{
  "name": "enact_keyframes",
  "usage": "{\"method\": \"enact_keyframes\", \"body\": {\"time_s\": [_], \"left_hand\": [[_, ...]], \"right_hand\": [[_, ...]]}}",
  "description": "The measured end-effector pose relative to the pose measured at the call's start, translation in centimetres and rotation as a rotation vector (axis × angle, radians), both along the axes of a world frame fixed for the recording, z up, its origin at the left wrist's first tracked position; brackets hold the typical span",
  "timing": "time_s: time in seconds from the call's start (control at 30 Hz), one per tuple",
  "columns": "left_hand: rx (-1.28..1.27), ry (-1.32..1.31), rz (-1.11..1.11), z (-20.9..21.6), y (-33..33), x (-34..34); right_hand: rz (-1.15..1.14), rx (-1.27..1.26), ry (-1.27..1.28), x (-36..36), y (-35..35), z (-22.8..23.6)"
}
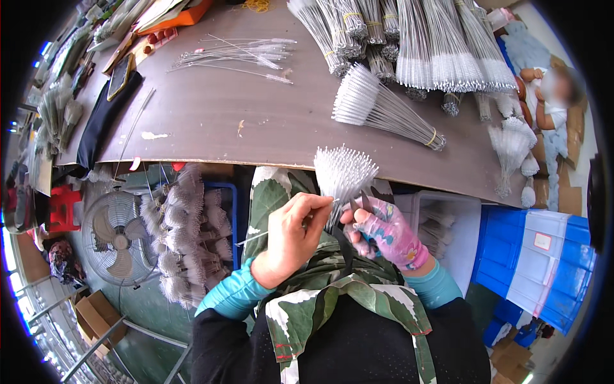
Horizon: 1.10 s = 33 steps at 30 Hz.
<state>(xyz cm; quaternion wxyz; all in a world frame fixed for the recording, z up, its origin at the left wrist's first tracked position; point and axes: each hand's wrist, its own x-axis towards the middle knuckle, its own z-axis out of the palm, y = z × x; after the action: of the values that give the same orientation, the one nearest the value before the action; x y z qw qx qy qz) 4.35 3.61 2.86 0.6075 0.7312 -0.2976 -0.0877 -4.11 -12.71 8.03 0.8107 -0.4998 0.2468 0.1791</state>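
Two hands meet above the person's lap, close to a bundle of white-bristled brushes [346,171] that stands bristles up, just in front of the surface's [211,131] near edge. The left hand [295,232], bare, is nearly closed, thumb and forefinger pinched together beside the bundle; a thin wire [252,239] sticks out past its outer side. The right hand [390,235], in a pink patterned glove with bare fingertips, is curled around a dark, pointed tool [363,202] next to the stems. Which hand bears the bundle's weight I cannot tell.

Under them, a green-and-white leaf-patterned apron [358,294] covers the lap. Beyond, a second bundle [387,105] lies on the surface, a yellow band near its wire end; a large stack of brushes [441,48] fills the far right. Several loose brushes [233,56] lie farther left, and a phone [120,78] rests on black cloth [105,125].

Below the surface, hanging brushes [185,237] sit beside a fan [119,240] on the left; a clear bin [462,240] and blue-and-white crates [536,253] stand on the right.
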Motion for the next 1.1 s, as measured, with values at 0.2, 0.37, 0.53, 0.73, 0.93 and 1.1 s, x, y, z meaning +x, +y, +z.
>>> {"method": "enact_keyframes", "body": {"time_s": [0.2,0.37,0.53,0.73,0.93,1.1], "left_hand": [[-0.066,0.018,0.017,-0.5,-0.5,-1.0],[-0.025,-0.051,0.014,0.4,0.0,-1.0],[-0.262,0.604,-0.110,-0.7,0.4,-1.7],[-0.295,0.854,-0.152,0.2,0.7,-1.6],[-0.309,0.938,-0.198,0.6,1.0,-1.4],[-0.302,0.983,-0.223,0.5,1.2,-1.1]], "right_hand": [[-0.135,-0.466,-0.235,1.5,1.0,-1.7],[-0.004,-0.812,-0.426,1.8,1.0,-1.5],[-0.020,-0.755,-0.378,1.3,1.2,-1.3],[-0.172,-0.421,-0.258,0.7,1.4,-0.8],[0.164,0.015,-0.012,0.2,0.6,0.9],[0.158,0.037,0.044,0.0,0.9,0.1]]}}
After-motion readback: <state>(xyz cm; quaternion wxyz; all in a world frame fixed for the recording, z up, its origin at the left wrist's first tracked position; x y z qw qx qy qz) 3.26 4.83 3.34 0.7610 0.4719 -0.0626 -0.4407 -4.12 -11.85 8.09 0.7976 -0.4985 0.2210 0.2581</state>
